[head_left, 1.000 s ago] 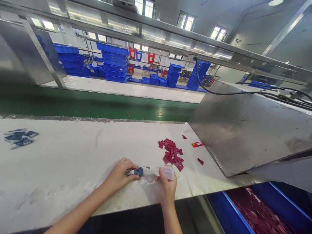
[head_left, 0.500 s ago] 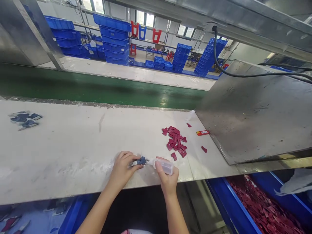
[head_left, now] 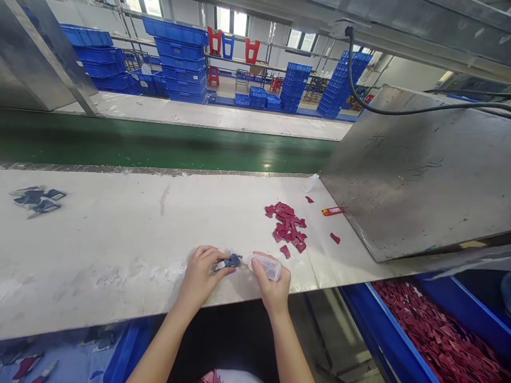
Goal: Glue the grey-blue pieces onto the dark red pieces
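Observation:
My left hand [head_left: 206,274] pinches a small dark blue piece with a pale end [head_left: 231,260] just above the white table, near its front edge. A clear plastic squeeze bottle [head_left: 266,267] lies in the grip of my right hand [head_left: 275,287], its nozzle pointing left at the blue piece. Whether the tip touches the piece I cannot tell. Beyond my right hand is a loose pile of small dark red pieces [head_left: 285,223]. More blue pieces with pale parts [head_left: 38,199] lie in a cluster at the far left of the table.
A red and yellow packet [head_left: 332,211] lies by the upright metal panel [head_left: 423,175]. Below the table, a blue bin [head_left: 399,330] at right holds many red pieces; another blue bin [head_left: 123,351] stands at left. A green belt [head_left: 179,148] runs behind the table.
The view has shifted slightly. Both hands keep nearly the same place, with the bottle tilted a little differently and still at the blue piece.

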A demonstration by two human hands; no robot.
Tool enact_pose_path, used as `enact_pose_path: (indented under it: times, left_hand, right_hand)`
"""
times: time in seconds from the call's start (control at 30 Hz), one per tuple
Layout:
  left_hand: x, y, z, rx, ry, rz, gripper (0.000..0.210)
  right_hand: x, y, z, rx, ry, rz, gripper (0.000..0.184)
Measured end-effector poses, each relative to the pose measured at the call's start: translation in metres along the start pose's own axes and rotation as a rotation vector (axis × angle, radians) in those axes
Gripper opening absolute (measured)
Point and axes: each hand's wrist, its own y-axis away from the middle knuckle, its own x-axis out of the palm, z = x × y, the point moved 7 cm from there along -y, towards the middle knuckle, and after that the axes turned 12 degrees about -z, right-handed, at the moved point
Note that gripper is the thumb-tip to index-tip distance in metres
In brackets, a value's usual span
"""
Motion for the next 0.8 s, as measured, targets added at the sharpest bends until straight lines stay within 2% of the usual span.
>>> enact_pose_path:
  times: [0.5, 0.8]
  left_hand:
    - [0.0006, 0.0005, -0.0006, -0.021, 0.021, 0.029, 0.019]
    - [-0.0002, -0.001, -0.0016, -0.01, 0.01, 0.012, 0.018]
  right_hand:
    - [0.0011, 0.0, 0.0042, -0.031, 0.039, 0.022, 0.026]
    - [-0.002, -0.001, 0.0038, -0.055, 0.056, -0.011, 0.027]
